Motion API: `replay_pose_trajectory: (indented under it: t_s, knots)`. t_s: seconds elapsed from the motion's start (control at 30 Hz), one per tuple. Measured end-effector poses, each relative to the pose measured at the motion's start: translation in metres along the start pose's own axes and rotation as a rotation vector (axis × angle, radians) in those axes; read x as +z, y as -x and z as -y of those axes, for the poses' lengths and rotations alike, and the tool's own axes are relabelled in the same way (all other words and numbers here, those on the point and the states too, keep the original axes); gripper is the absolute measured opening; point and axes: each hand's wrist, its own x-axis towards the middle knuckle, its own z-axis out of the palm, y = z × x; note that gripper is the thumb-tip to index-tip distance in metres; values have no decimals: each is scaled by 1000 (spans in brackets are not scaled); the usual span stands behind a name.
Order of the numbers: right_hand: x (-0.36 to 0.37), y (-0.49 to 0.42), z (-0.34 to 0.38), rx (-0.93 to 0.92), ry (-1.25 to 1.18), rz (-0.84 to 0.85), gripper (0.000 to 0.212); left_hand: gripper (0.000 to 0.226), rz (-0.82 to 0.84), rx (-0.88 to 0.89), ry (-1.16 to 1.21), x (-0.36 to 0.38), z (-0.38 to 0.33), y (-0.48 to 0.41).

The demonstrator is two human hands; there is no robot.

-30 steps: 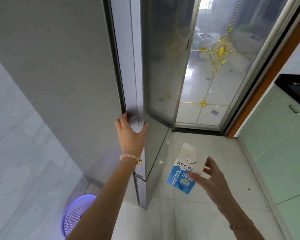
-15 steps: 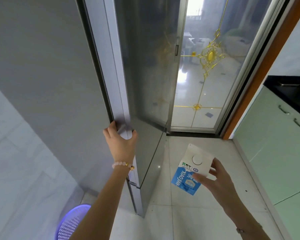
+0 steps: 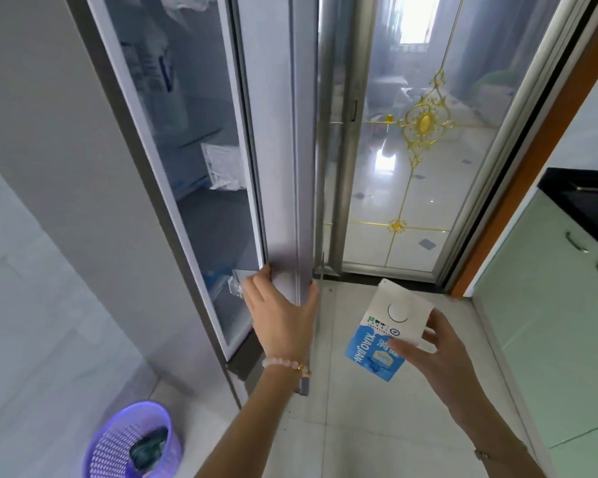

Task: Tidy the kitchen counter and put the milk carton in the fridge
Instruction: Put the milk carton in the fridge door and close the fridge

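My left hand (image 3: 283,312) grips the lower edge of the grey fridge door (image 3: 277,150), which stands swung open. Behind it the fridge interior (image 3: 187,132) shows shelves with a clear plastic bag (image 3: 223,167) on one of them. My right hand (image 3: 439,353) holds the blue and white milk carton (image 3: 387,332) by its right side, tilted, above the floor to the right of the door.
A purple mesh waste basket (image 3: 132,443) stands on the floor at lower left beside the fridge. A glass sliding door with gold ornament (image 3: 425,125) is straight ahead. Pale green cabinets (image 3: 549,305) under a black counter (image 3: 587,191) run along the right.
The fridge door has swung open to the right under my left hand, exposing the shelves inside. The carton has stayed in my right hand at about the same height.
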Motion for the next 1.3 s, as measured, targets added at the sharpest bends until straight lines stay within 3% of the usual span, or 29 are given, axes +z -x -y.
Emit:
replay_pose_trajectory:
  t_s: [0.2,0.4,0.5,0.6,0.73,0.87,1.07,1.3]
  knots:
    - [-60,-8,-9,13,-27,-36,55,60,112,148,-137,50,-27,44]
    - [-110,-11,-15,12,-38,-110,57,50,316,317,-38,70,-44,56]
    - [-129,-10,-15,24,-54,-147,55,48,173,443,64,64,-68,30]
    - [-142,-10,-11,23,-84,-161,49,54,74,635,12,62,-100,-19]
    - [-151,-14,-4,19,-75,-185,47,69,279,853,-147,85,-138,-78]
    - [-157,-27,-2,26,-50,-235,52,68,529,905,-263,130,-150,-103]
    - [-157,-57,12,8,-22,-337,56,54,487,1150,-302,185,-167,-119]
    - [-144,-107,35,-33,-21,-469,58,41,479,1228,-267,230,-165,-194]
